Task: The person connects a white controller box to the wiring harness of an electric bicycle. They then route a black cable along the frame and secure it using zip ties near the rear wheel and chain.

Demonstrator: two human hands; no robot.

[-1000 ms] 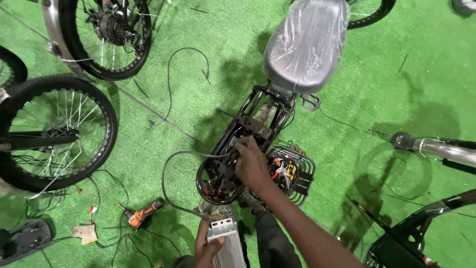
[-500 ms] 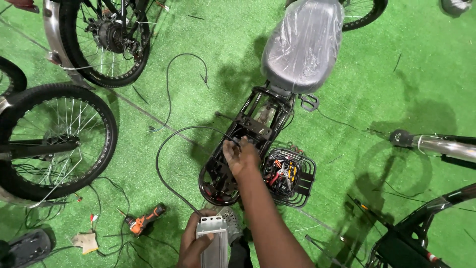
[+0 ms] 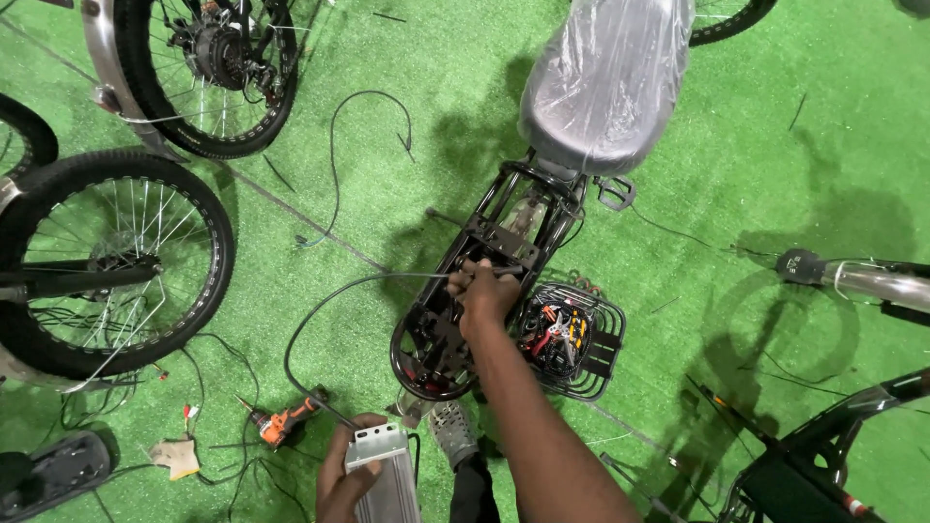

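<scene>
The right hand (image 3: pixel 484 295) was closed on a black cable (image 3: pixel 320 305) at the black rear rack (image 3: pixel 475 291) of a bike, fingers curled tight around it where it met the rack's middle. From there the cable looped left over the green turf (image 3: pixel 756 145) and ran down toward the left hand (image 3: pixel 339 479), which gripped a silver finned box (image 3: pixel 383 475) at the bottom edge of the view, fingers wrapped round its left side. The rack stood out behind a grey seat (image 3: pixel 605 82) wrapped in clear plastic. Just right of the right hand hung a black wire basket (image 3: pixel 601 339) with orange-handled tools inside. Below the rack a grey shoe (image 3: pixel 450 431) showed beside the forearm. An orange tool (image 3: pixel 281 423) lay on the turf left of the box, near a tangle of thin wires. Farther left stood a spoked wheel (image 3: pixel 107 261), with another wheel (image 3: pixel 208 68) at the top left. A chrome tube (image 3: pixel 872 281) reached in from the right edge.
</scene>
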